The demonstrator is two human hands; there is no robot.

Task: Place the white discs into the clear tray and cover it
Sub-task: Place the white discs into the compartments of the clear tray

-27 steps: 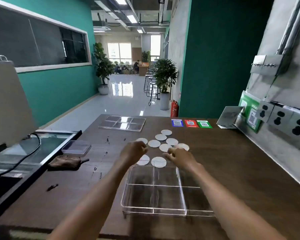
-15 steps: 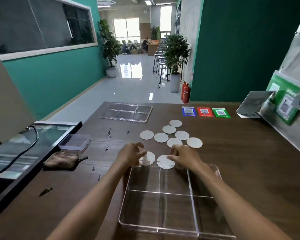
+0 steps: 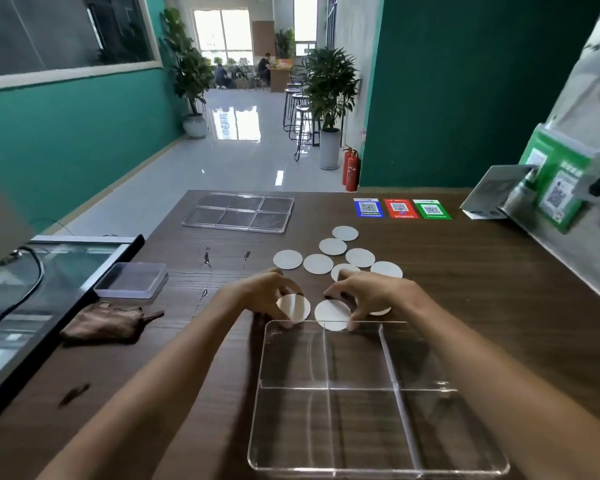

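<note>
Wood table (image 3: 499, 306): left hand (image 3: 260, 292), right hand (image 3: 371, 294) each pinch a white disc (image 3: 331, 315) at tray (image 3: 388, 474) far edge; thin, light, take by rim.

A dark wooden tabletop (image 3: 499, 323) carries a clear tray (image 3: 378, 472) just below the hands, white discs (image 3: 317, 264) beyond them, a clear lid (image 3: 238, 213) farther off, and a brown cloth (image 3: 104, 322) to their left.

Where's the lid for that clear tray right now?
In the head view the clear lid lies flat at the table's far edge, left of centre, beyond the loose white discs and left of the three coloured QR cards.
</note>
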